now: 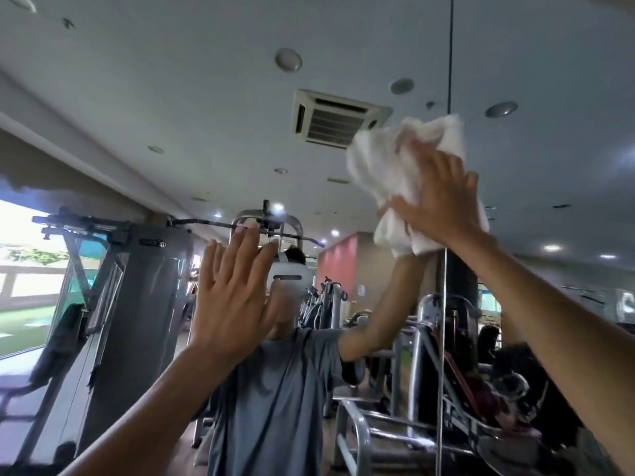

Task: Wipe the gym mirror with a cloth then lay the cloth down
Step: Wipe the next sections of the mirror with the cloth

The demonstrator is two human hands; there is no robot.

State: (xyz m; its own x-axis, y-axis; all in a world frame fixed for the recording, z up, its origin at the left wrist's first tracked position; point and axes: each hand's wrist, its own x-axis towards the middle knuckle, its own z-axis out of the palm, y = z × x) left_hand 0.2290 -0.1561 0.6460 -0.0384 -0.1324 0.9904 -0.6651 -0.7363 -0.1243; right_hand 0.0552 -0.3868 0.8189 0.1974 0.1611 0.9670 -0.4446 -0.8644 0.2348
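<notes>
My right hand (443, 201) presses the bunched cloth (388, 166) flat-fingered high on the mirror (171, 115) for wiping pressure; my left hand (233, 290), fingers straight, seems braced on the glass for balance.

**Weight room seen in reflection**

A large wall mirror (178, 97), split by a thin vertical seam (450, 46), reflects a weight-training gym. At left stands a tall grey cable weight machine (144, 304) with a long black pull-down bar (220, 224) overhead. At right, chrome-tube exercise frames (421, 341) crowd together. More machines recede toward a red wall panel (338, 266). Above, a square white ceiling air-conditioner cassette (335, 118) sits among round recessed ceiling lights (288, 60). A bright window (24, 255) at far left shows greenery outside.
</notes>
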